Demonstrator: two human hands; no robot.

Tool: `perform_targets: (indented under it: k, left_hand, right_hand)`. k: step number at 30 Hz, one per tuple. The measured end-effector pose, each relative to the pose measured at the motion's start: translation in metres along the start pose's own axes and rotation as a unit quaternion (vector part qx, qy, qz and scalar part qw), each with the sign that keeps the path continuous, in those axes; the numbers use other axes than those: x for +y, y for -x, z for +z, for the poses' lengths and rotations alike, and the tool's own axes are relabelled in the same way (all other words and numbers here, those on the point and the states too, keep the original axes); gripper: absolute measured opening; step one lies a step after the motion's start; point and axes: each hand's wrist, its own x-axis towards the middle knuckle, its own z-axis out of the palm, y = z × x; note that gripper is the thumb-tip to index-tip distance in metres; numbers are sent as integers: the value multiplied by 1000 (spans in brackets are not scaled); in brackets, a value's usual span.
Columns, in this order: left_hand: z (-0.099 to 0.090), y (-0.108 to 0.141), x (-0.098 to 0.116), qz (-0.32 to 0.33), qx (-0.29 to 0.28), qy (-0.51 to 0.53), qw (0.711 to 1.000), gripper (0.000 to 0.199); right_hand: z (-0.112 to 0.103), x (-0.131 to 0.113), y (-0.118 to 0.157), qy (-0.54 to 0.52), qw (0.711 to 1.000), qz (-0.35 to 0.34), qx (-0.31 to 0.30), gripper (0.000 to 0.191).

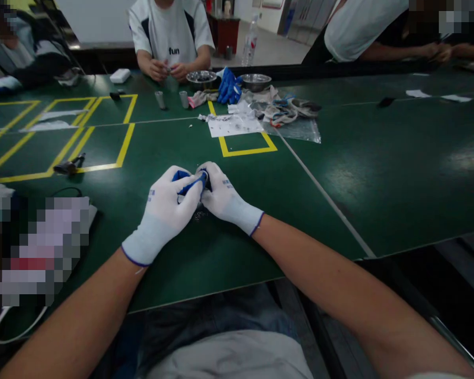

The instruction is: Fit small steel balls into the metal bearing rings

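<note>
My left hand (174, 197) and my right hand (225, 195) wear white knit gloves with blue-coated palms and meet above the green table. Between their fingertips is a small dark round part (207, 180), mostly hidden, so its exact kind does not show. The fingers of my right hand curl around it. Thumb and fingers of my left hand are closed against it from the other side. Small shiny rings or bits (198, 215) lie on the tabletop just below the hands.
Paper with dark bits (235, 125), a blue glove (229, 87), piled used gloves (286, 109) and metal bowls (256, 81) lie ahead. Two grey cylinders (184, 99) stand near a person opposite (171, 37). A dark metal part (69, 166) lies left. Other people sit around the table.
</note>
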Motion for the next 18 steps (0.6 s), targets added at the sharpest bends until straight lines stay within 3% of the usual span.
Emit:
perform_targets:
  k: [5, 12, 18]
  left_hand:
    - [6, 4, -2, 66, -20, -12, 998, 53]
    - [11, -2, -21, -36, -22, 160, 986, 42]
    - [15, -1, -16, -35, -11, 208, 977, 46]
  right_hand:
    - [-4, 6, -2, -6, 1000, 3, 18, 23]
    - [2, 12, -5, -25, 999, 10, 40, 24]
    - [1, 9, -5, -54, 998, 11, 37, 24]
